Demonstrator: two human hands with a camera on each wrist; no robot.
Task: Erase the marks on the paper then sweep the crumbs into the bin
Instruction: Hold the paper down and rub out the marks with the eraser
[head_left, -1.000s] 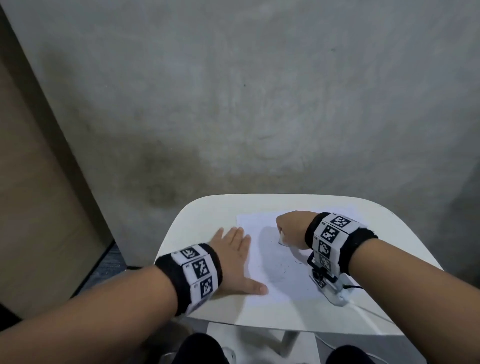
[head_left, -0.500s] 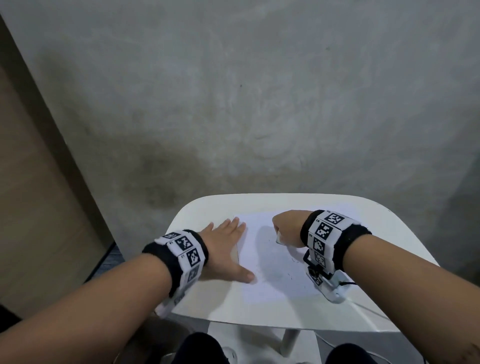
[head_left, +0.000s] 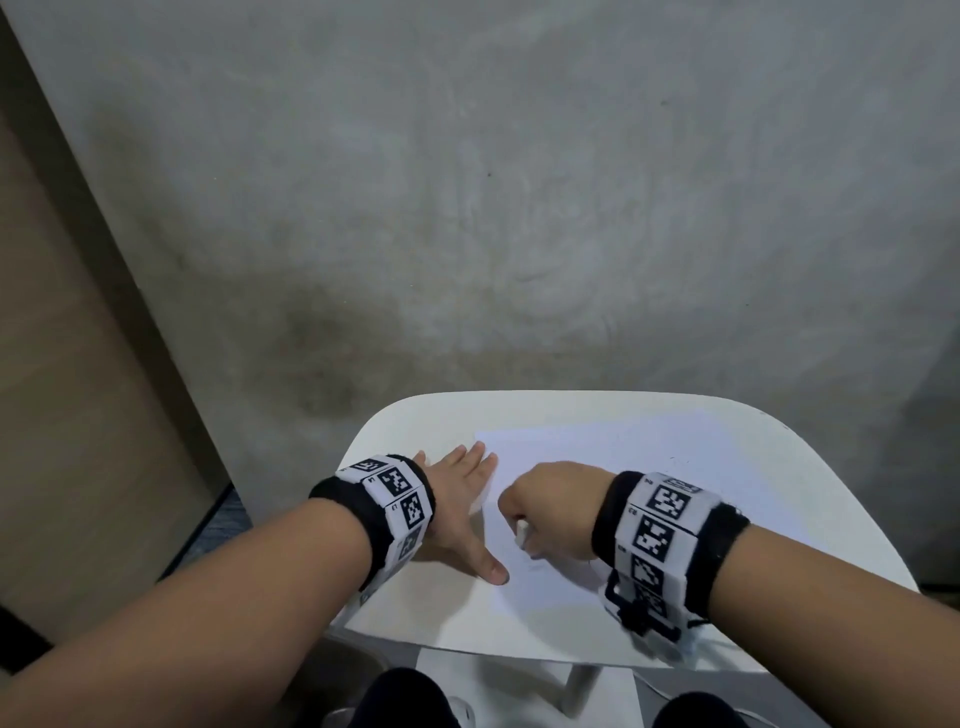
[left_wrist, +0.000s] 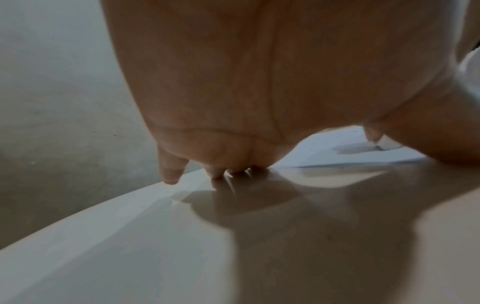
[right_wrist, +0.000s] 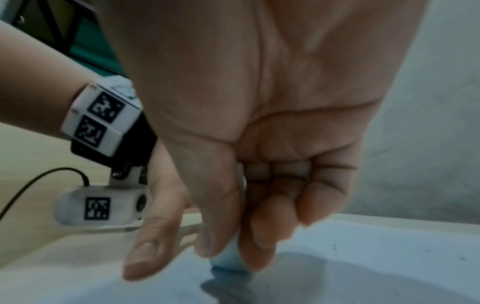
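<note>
A white sheet of paper (head_left: 597, 452) lies on the small white table (head_left: 410, 618). My left hand (head_left: 462, 499) lies flat with straight fingers at the paper's left edge, thumb (head_left: 491, 569) on the sheet. My right hand (head_left: 550, 509) is curled round a white eraser (head_left: 521, 532) and holds its tip on the paper near the left side. In the right wrist view the thumb and fingers pinch the eraser (right_wrist: 228, 259) against the sheet. Small dark crumbs (right_wrist: 335, 246) speckle the paper (right_wrist: 363, 267). In the left wrist view the eraser (left_wrist: 389, 145) shows under the thumb.
A grey concrete wall (head_left: 519, 208) stands right behind the table. A brown panel (head_left: 67, 415) runs along the left. My knees (head_left: 400, 696) sit under the table's near edge. The bin is not clearly in view.
My right hand with the eraser has slid down and to the left across the paper, closer to my left thumb. The left hand has shifted slightly left and stays flat.
</note>
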